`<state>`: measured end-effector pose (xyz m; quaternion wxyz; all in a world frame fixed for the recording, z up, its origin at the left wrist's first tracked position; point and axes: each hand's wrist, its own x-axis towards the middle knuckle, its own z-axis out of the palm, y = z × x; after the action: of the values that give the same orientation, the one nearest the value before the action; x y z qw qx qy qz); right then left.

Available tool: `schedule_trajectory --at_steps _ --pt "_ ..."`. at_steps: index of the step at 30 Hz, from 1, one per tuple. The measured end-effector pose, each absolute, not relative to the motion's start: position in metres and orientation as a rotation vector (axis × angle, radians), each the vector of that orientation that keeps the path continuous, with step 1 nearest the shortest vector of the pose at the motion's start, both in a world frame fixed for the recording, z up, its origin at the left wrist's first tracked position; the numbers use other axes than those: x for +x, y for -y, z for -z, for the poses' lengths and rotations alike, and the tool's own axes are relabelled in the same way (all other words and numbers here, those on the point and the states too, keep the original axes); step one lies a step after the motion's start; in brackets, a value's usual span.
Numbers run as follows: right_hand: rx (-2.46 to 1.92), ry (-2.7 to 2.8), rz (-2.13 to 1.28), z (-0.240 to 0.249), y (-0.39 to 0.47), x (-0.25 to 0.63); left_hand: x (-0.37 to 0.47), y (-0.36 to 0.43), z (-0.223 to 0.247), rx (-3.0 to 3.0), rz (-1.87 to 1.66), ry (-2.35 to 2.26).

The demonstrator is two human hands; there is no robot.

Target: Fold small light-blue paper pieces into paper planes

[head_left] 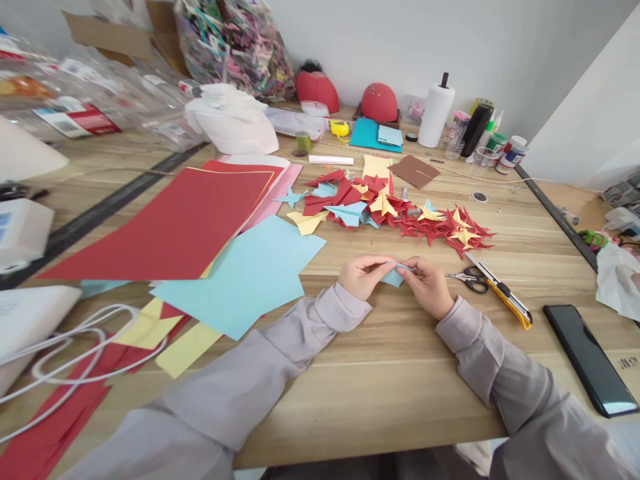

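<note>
A small piece of light blue paper (pixel 393 277) is held between both hands above the middle of the wooden table. My left hand (pixel 365 275) pinches its left side between thumb and fingers. On the other side, my right hand (pixel 428 285) grips its upper right edge. The paper looks folded, though the fingers hide part of it. Just beyond the hands lies a heap of folded red, yellow and blue paper pieces (pixel 350 193). Scissors (pixel 474 279) rest right of my right hand, beside a yellow utility knife (pixel 507 300).
Large red sheets (pixel 170 227) and light blue sheets (pixel 240 283) lie at the left, near a white cable (pixel 95 330). A black phone (pixel 590 357) lies at the right. Paint bottles (pixel 511 155) and a white roll (pixel 437 115) stand at the back.
</note>
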<state>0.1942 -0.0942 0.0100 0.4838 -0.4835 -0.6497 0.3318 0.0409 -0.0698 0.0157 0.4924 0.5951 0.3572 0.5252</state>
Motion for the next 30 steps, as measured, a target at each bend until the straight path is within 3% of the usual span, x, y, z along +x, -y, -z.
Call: schedule_trajectory --at_steps 9,21,30 --pt "-1.151 1.239 -1.128 -0.016 0.09 0.193 0.041 0.068 -0.017 1.43 -1.228 -0.868" --pt "-1.109 1.039 -1.157 -0.016 0.086 0.199 0.044 0.059 -0.009 1.066 -1.202 -0.978" --pt "-1.104 1.122 -1.184 -0.018 0.086 0.199 0.044 0.063 -0.009 1.19 -1.101 -0.995"
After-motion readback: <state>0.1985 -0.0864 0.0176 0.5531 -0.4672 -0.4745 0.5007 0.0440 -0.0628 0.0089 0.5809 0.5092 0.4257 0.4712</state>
